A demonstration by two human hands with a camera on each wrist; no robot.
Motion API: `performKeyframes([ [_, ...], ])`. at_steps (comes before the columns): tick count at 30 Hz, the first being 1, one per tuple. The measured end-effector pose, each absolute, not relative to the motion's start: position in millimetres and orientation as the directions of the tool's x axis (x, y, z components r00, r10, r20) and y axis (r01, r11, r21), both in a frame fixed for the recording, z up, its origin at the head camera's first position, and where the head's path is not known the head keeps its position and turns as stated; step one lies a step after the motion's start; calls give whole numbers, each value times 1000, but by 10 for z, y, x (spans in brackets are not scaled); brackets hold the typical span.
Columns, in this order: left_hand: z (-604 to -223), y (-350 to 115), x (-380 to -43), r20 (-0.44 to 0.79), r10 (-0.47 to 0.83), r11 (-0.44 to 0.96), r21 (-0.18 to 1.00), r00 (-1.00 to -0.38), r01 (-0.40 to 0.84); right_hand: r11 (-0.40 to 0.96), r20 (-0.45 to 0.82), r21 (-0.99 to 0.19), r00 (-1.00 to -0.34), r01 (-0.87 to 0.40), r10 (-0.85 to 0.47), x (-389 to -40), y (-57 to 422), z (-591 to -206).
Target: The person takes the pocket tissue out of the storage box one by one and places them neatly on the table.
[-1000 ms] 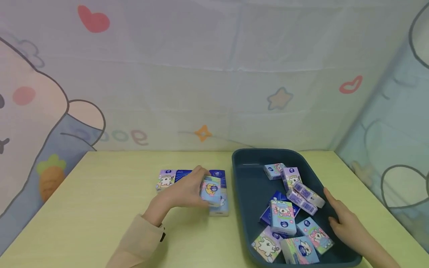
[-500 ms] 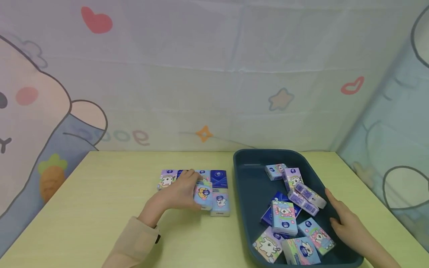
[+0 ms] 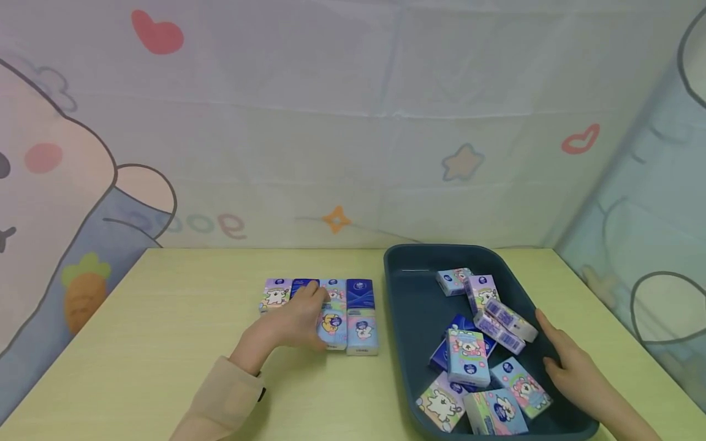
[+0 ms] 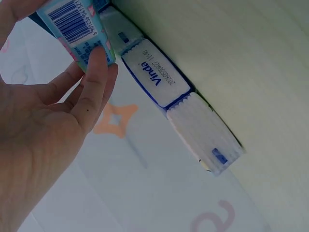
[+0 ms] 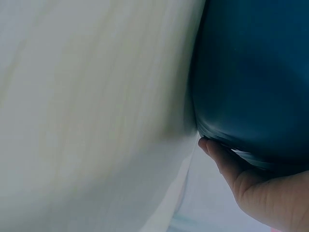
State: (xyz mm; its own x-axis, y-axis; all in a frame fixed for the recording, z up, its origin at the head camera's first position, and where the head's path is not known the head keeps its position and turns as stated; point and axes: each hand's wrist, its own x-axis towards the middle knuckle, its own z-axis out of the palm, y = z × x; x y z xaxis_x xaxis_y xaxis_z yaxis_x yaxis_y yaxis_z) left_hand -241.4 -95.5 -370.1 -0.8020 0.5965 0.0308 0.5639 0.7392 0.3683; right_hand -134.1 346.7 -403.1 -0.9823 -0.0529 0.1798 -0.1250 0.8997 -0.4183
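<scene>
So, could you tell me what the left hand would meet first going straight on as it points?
The left hand would probably first meet the light-blue tissue pack in the back row, just beyond the yellow-character pack it holds, though depth is unclear.

Extends as a pale yellow tabletop (image 3: 182, 318) across the lower part of the frame. Carries a dark blue-green tray (image 3: 405, 300) at lower right. Left of it, near lower centre, bears a back row: purple pack (image 3: 276, 295), partly hidden dark blue pack (image 3: 304, 283), pastel pack (image 3: 335, 290), second dark blue pack (image 3: 360, 295). Bears a light blue pack (image 3: 362, 332) in front. Includes a yellow-figure pack (image 3: 333, 324) just left; cannot be confirmed as touching the surface.
</scene>
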Motion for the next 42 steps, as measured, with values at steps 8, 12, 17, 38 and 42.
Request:
performKeyframes([
  [8, -3717, -944, -2390, 29, 607, 736, 354, -794, 576, 898, 195, -418, -979, -138, -59, -1342, 3468, -4044],
  [12, -3729, -942, -2388, 40, 614, 733, 341, -789, 588, 894, 216, -421, -974, -151, -63, -1344, 3475, -4057],
  [17, -3740, -947, -2389, 48, 614, 736, 324, -788, 594, 892, 196, -429, -979, -140, -60, -1353, 3478, -4050],
  [38, -3775, -927, -2388, -16, 574, 761, 378, -819, 526, 886, 253, -428, -965, -179, -72, -1325, 3492, -4078],
  [42, -3766, -925, -2382, -19, 569, 763, 384, -822, 520, 884, 244, -432, -967, -177, -74, -1328, 3501, -4084],
])
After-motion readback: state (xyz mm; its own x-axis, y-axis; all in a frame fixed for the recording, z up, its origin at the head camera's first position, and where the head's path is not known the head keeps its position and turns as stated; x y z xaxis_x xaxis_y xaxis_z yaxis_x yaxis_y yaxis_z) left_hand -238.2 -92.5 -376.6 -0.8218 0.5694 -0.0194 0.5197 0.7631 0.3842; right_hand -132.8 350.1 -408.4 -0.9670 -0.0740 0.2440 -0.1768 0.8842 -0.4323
